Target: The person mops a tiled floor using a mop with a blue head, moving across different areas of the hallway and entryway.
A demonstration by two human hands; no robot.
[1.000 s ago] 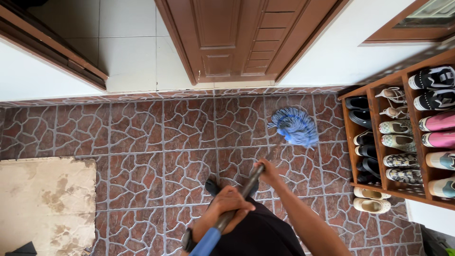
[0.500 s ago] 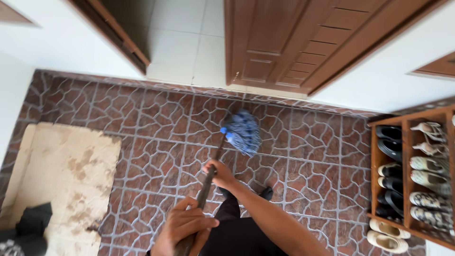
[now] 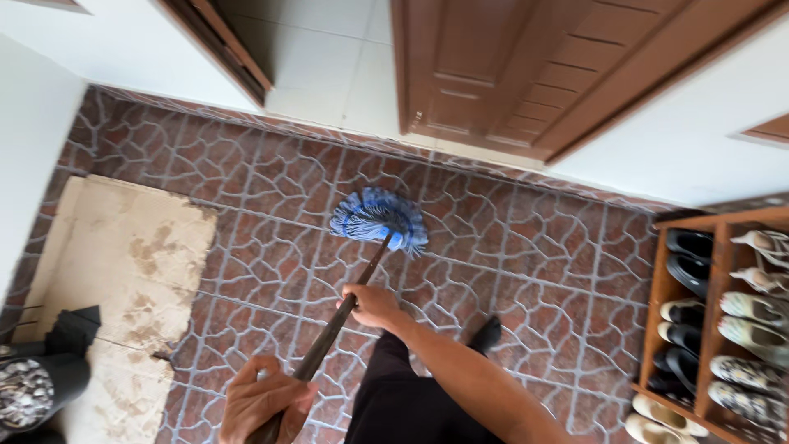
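I'm mid-stroke: my right hand (image 3: pixel 371 304) and left hand (image 3: pixel 265 400) both clamp the mop handle (image 3: pixel 329 335), mop head (image 3: pixel 378 219) seemingly flat on the tiled floor (image 3: pixel 526 263); next comes a steady pull.

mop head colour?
Blue stringy mop head with lighter strands, on reddish-brown floor tiles; head view.

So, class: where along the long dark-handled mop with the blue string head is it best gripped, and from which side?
Grip the dark-handled mop on its bare shaft, as the right hand does mid-shaft and the left hand near the top. Come from above: the slim shaft slants up from the floor-resting blue string head, leaving its upper side free.
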